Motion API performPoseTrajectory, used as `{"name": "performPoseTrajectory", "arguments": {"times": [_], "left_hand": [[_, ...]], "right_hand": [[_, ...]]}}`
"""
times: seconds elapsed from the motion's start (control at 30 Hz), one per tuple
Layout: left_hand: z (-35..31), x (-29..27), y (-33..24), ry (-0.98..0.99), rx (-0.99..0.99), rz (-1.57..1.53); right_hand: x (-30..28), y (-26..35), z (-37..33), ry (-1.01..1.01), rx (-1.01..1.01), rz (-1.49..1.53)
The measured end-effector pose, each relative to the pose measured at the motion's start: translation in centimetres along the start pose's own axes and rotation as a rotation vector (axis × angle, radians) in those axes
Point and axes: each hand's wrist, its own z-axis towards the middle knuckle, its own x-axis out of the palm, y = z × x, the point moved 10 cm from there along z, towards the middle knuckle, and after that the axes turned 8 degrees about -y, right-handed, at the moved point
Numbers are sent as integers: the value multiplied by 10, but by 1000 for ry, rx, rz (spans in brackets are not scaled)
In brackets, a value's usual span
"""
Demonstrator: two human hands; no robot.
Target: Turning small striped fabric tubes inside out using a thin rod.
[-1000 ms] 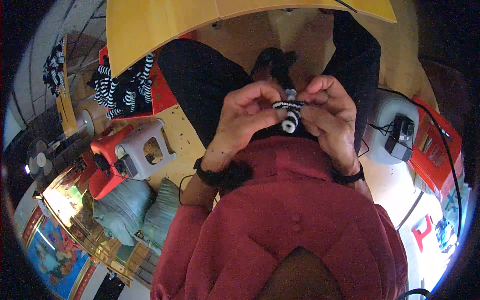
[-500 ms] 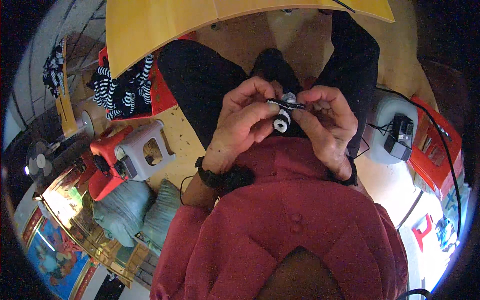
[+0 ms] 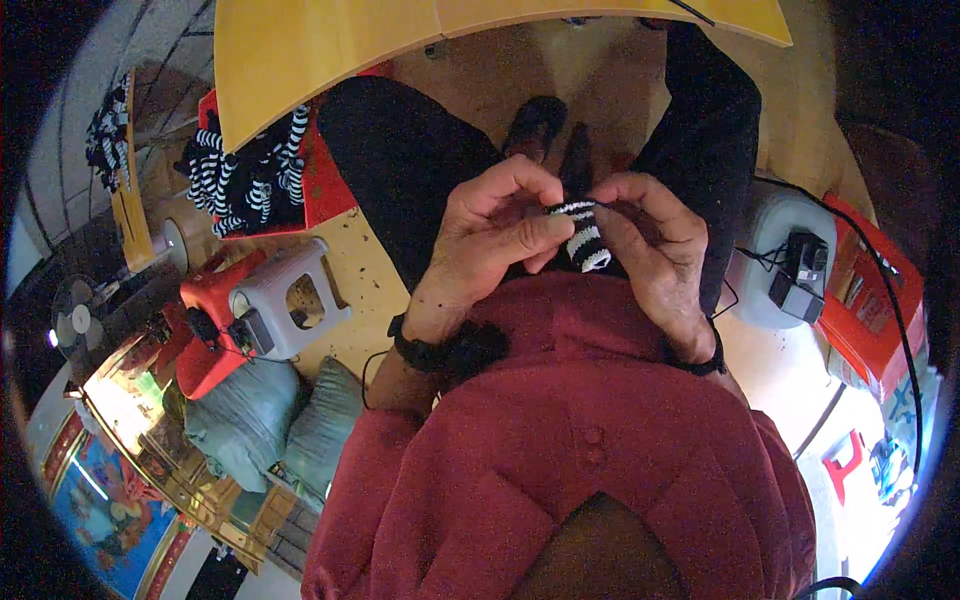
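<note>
Knitwear in black and white stripes lies in a red bin at left, near a grey stool. Left hand and right hand pinch a small striped tube between them above the lap; its lower end has swung rightward, suggesting it is being turned, though their grip hides some of its upper edge. Further right, a black device rests on a pale stool.

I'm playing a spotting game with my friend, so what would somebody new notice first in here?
Probably the small black-and-white striped knitted piece pinched between the person's bare left hand and right hand, in front of the dark red top. Next might come the red plastic bin at upper left, holding more striped pieces, and the curved yellow wooden tabletop across the top.
</note>
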Motion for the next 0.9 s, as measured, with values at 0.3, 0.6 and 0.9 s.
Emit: {"name": "performPoseTrajectory", "arguments": {"times": [0.3,0.6,0.9], "left_hand": [[2,-5,-17,-100,350,260],[-7,-5,-13,-196,209,94],[-2,-5,10,-117,-28,-228]], "right_hand": [[-8,19,-7,-98,-100,93],[0,11,-12,76,60,351],[-13,9,-9,-137,-52,92]]}}
